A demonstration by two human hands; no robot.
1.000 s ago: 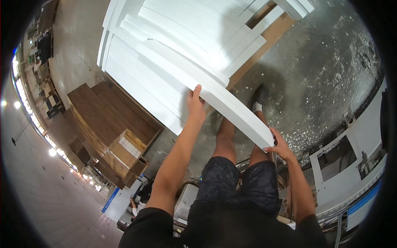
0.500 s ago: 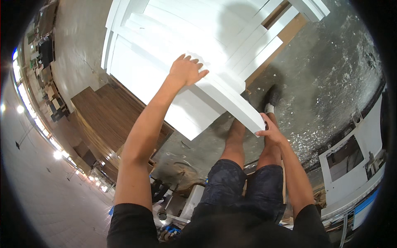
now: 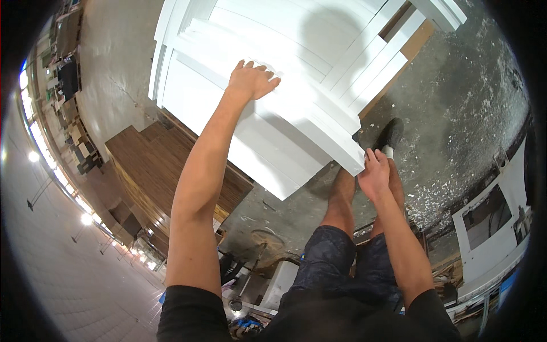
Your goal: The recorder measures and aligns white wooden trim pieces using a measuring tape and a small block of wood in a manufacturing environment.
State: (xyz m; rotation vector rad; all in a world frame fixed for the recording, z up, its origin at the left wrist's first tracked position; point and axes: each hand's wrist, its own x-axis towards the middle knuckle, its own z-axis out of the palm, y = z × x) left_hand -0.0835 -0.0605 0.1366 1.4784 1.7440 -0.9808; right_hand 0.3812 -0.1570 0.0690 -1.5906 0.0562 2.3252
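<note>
A long white board [image 3: 319,126] runs slantwise over a white wooden furniture piece [image 3: 270,162], its near end jutting out over my legs. My left hand [image 3: 249,81] lies on the upper part of the board, fingers spread and pointing away from me. At the jutting end, my right hand [image 3: 374,176] is closed, its fingers bent against the end's right corner. The thumb of that hand and its palm are hidden, so anything small inside it does not show.
Brown wood-grain boards [image 3: 165,165] are stacked on the left. White flecks lie on the grey floor [image 3: 456,102] at right. A white machine panel [image 3: 490,216] stands at the lower right, and a white box [image 3: 279,285] with tools sits near my shorts.
My right hand has turned at the board's end; its thumb, seen under the corner before, is now hidden. My left hand has slid slightly farther up the board. The whole view has shifted a little.
</note>
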